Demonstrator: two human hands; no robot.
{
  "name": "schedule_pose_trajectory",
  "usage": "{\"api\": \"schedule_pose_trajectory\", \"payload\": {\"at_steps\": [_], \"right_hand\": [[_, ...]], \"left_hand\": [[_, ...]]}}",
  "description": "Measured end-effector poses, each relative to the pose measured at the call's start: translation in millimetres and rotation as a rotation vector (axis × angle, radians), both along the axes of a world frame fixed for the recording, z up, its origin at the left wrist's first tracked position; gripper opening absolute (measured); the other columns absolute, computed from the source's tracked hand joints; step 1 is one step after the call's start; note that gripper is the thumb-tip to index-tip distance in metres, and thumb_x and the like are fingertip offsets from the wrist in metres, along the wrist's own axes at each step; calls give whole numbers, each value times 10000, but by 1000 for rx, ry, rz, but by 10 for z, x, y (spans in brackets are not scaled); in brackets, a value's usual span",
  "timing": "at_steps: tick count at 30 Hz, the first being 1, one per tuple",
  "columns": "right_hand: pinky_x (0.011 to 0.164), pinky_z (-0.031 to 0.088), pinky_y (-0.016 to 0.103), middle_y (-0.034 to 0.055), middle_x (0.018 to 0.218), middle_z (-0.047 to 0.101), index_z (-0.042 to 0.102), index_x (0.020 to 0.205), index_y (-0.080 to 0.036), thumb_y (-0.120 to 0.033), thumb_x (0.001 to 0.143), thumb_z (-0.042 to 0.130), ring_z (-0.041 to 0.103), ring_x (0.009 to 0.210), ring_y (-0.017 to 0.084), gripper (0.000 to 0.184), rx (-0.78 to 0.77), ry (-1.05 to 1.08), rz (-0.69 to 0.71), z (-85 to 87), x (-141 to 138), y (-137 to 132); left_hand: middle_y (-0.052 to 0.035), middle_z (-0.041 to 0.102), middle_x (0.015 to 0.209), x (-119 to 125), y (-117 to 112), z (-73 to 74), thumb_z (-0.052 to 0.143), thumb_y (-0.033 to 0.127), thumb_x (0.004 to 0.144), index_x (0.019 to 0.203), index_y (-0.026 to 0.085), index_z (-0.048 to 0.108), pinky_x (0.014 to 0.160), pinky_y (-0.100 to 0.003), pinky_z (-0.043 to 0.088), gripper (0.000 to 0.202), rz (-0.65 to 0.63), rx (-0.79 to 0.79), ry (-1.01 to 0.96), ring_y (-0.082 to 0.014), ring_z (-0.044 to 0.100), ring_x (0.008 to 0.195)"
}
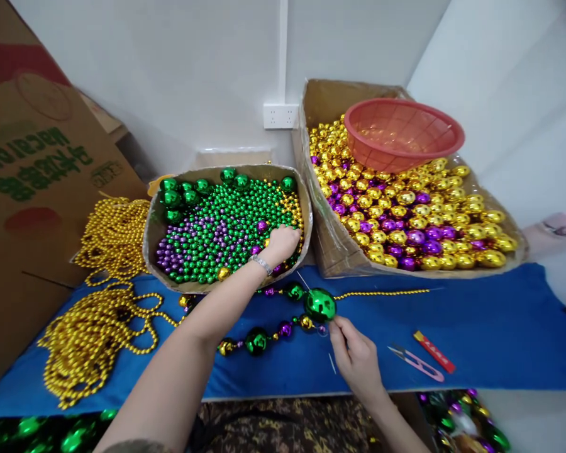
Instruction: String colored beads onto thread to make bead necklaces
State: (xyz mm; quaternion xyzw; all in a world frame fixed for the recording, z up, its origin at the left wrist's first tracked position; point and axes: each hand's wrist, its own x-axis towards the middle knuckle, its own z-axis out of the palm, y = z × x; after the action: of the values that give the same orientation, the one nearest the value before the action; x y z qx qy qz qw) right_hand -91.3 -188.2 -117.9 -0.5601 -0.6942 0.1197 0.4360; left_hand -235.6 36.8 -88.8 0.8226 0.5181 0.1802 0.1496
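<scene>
Bright, even indoor light fills the scene, coming from above and slightly in front; the white wall (pixel 207 69) behind the wall socket (pixel 280 116) is washed pale with little shadow. Small sharp highlights glint on every bead in the box of gold and purple balls (pixel 405 214) right of the socket. Below the socket, shadows on the blue cloth (pixel 490 327) are soft and short. Wide-angle distortion bends the frame's edges, and the corners are blurred, most at the bottom.
</scene>
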Motion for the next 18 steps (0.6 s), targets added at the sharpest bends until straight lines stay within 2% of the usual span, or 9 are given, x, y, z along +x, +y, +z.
{"api": "schedule_pose_trajectory", "payload": {"at_steps": [4, 6, 7, 8, 10, 11, 13, 18], "right_hand": [[589, 496, 226, 20, 698, 670, 595, 913, -198, -227, 947, 433, 638, 583, 146, 168, 0, 11, -27, 1, 42, -18], [592, 497, 229, 23, 715, 680, 598, 922, -198, -229, 946, 437, 646, 595, 148, 166, -2, 17, -42, -2, 62, -14], [593, 497, 230, 23, 718, 683, 599, 921, -198, -230, 946, 438, 648, 596, 148, 165, -6, 18, -46, -5, 71, -8], [594, 498, 231, 23, 719, 685, 599, 918, -198, -230, 946, 439, 649, 596, 148, 166, -9, 19, -46, -9, 77, -1], [598, 499, 232, 23, 717, 686, 600, 905, -198, -226, 948, 439, 650, 596, 145, 169, -8, 18, -37, -20, 83, 15], [602, 499, 232, 23, 718, 686, 600, 903, -197, -223, 949, 440, 651, 598, 144, 169, -3, 19, -30, -27, 81, 22], [610, 500, 235, 26, 730, 689, 604, 904, -194, -218, 949, 443, 655, 610, 145, 169, 6, 19, -13, -39, 71, 32], [628, 506, 245, 36, 762, 698, 610, 910, -195, -229, 955, 437, 666, 641, 155, 182, 1, 4, 15, -59, 42, 30]], "left_hand": [[-146, 657, 958, -58, -74, 51, 506, 80, 830, 913, 130, 673, 874, -412, 471, 194, 10, -22, -124, -264, 604, 985], [-114, 670, 962, -147, -199, 90, 496, 160, 876, 1003, 141, 656, 842, -369, 502, 204, 0, -84, -290, -217, 633, 922], [-96, 677, 953, -198, -283, 108, 501, 205, 890, 1039, 147, 645, 818, -349, 517, 215, -9, -158, -445, -196, 647, 883], [-85, 683, 942, -250, -377, 123, 532, 244, 884, 1052, 147, 642, 798, -339, 529, 223, -18, -283, -682, -184, 659, 854], [-70, 693, 923, -342, -575, 148, 640, 285, 824, 1008, 147, 663, 782, -327, 542, 231, -2, -566, -1130, -173, 673, 821], [-68, 698, 915, -377, -667, 157, 691, 282, 784, 973, 145, 676, 778, -322, 545, 233, 20, -684, -1285, -171, 677, 811], [-67, 706, 902, -420, -819, 169, 737, 260, 745, 927, 140, 691, 763, -301, 550, 223, 73, -805, -1400, -160, 680, 794], [-73, 713, 866, -429, -988, 168, 751, 241, 737, 893, 127, 696, 714, -270, 559, 201, 114, -825, -1434, -154, 684, 766]]}}
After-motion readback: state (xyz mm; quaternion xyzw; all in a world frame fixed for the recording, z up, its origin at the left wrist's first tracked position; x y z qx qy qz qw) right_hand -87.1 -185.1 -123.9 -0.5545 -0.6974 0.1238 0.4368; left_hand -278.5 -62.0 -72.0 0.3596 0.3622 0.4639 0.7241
